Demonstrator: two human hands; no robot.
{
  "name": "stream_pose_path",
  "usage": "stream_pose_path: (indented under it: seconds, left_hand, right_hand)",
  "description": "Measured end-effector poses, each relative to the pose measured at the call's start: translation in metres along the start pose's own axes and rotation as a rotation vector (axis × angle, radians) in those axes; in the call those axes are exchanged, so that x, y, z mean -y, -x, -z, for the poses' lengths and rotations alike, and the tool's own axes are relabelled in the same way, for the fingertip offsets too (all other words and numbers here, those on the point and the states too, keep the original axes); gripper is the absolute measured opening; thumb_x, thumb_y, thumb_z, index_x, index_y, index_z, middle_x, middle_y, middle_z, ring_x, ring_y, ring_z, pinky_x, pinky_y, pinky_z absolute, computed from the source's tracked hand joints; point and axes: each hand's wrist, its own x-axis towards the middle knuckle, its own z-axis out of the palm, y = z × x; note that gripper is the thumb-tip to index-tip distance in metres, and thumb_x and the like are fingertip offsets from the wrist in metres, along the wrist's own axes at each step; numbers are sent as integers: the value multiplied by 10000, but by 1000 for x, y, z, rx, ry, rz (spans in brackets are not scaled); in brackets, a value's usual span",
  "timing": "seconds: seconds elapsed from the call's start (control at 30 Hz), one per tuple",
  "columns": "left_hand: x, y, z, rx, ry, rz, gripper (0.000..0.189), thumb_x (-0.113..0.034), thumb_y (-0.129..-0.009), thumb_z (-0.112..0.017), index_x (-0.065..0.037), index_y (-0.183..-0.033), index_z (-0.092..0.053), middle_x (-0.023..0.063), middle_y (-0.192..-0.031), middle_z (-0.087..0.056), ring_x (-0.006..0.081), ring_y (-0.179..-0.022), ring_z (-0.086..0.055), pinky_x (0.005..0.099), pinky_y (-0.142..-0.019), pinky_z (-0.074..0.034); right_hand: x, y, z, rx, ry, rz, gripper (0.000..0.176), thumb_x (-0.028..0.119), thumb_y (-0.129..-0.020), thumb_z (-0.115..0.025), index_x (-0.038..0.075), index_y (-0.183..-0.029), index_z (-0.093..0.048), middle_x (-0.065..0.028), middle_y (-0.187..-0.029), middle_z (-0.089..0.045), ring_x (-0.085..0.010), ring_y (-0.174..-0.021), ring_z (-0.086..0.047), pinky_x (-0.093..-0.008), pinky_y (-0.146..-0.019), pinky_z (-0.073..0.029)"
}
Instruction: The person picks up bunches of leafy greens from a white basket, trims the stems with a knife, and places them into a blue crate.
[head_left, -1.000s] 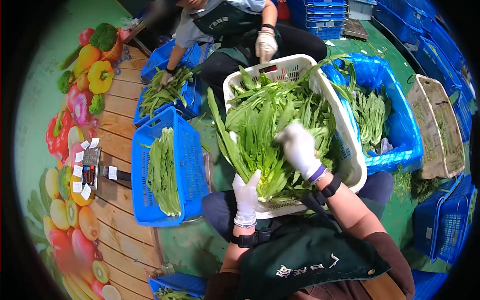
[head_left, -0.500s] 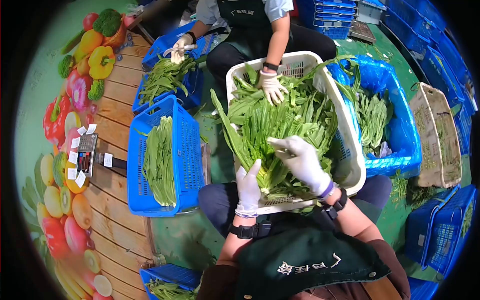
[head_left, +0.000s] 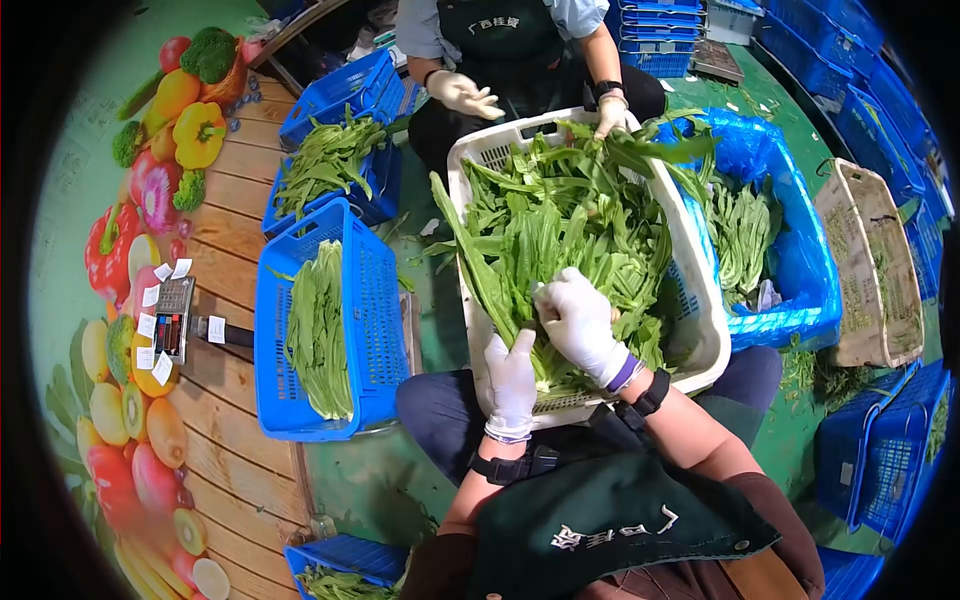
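Observation:
A white basket (head_left: pixel 712 345) full of loose leafy greens (head_left: pixel 575 225) stands between my knees. At its near left corner my left hand (head_left: pixel 512 380), in a white glove, is closed round the base of a bunch of long-leaved greens (head_left: pixel 492 285). My right hand (head_left: pixel 580 325), also gloved, is closed just above and to the right of that bunch, its fingers curled down among the leaves. Whatever is in those fingers is hidden.
Opposite, a co-worker's hand (head_left: pixel 612 115) is at the white basket's far edge by some leaves; their other hand (head_left: pixel 465 97) is spread. A blue basket (head_left: pixel 350 300) of greens stands left, a blue-lined crate (head_left: pixel 825 310) right. A scale (head_left: pixel 172 315) sits on wooden boards.
My right hand has moved slightly left and down, its fingers more curled. The co-worker's hands have left the blue basket and the middle of the greens for the white basket's far side.

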Motion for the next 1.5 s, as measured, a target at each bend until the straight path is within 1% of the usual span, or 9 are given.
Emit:
stream_pose_path:
  seconds: [0.1,0.2,0.53,0.6,0.67,0.87,1.2,1.33,1.5]
  left_hand:
    - [-2,-6,2,-37,64,22,326,-23,-893,-530,51,-1209,-526,77,-1142,-588,156,-1014,-555,289,-912,-423]
    - [-3,-7,4,-56,83,31,307,-59,-914,-543,61,-1196,-533,80,-1094,-607,159,-958,-573,287,-878,-443]
    - [-7,-2,-1,-11,110,56,329,-117,-925,-555,29,-1217,-515,82,-1117,-586,155,-974,-560,301,-871,-446]
    - [-3,-6,0,-36,226,82,328,-137,-931,-561,36,-1207,-523,85,-1105,-594,163,-961,-568,310,-861,-454]
    - [-4,-5,2,-43,197,63,334,-147,-932,-568,43,-1203,-528,86,-1101,-599,165,-955,-575,313,-852,-461]
    - [-11,-2,-4,-58,12,-1,331,-120,-920,-572,46,-1204,-531,73,-1099,-598,143,-953,-557,286,-853,-441]
    - [-7,2,-9,-53,-15,-92,234,-118,-905,-569,54,-1061,-601,49,-963,-634,135,-844,-553,276,-775,-438]
    - [-15,-2,-8,-46,68,-6,247,-75,-898,-558,33,-1119,-583,49,-1000,-618,125,-870,-569,263,-808,-445]
    - [-1,-16,5,-8,23,-41,240,-85,-917,-545,49,-1114,-577,72,-1012,-621,144,-859,-592,278,-782,-476]
  right_hand:
    - [-12,2,6,-312,-245,-251,59,-20,-748,-593,22,-775,-563,-129,-726,-512,-267,-685,-545,-332,-608,-439]
    - [-16,-4,28,-95,-201,-388,148,111,-778,-683,31,-878,-609,-137,-817,-568,-295,-760,-604,-357,-674,-486]
    - [-12,5,6,85,-83,-98,184,94,-715,-751,46,-839,-624,-136,-770,-519,-321,-711,-530,-338,-657,-457]
    - [-20,9,0,-207,-146,-106,189,114,-760,-735,38,-734,-564,-108,-717,-529,-261,-662,-531,-342,-606,-438]
    - [-12,-6,23,-138,-813,-897,182,168,-844,-682,17,-806,-589,-83,-652,-533,-205,-590,-517,-324,-610,-441]
    - [-3,-3,26,74,-250,-253,202,222,-790,-711,38,-826,-636,-136,-798,-563,-329,-774,-594,-379,-685,-475]
    - [2,5,5,179,-43,-241,184,153,-725,-708,22,-821,-621,-160,-803,-591,-353,-753,-588,-392,-656,-482]
    - [-11,9,8,116,-390,-429,181,173,-793,-631,-5,-812,-604,-184,-794,-602,-347,-739,-599,-398,-676,-478]
    - [4,-13,55,-9,-971,-820,100,157,-832,-617,86,-763,-626,54,-597,-514,-33,-478,-391,-197,-454,-308]
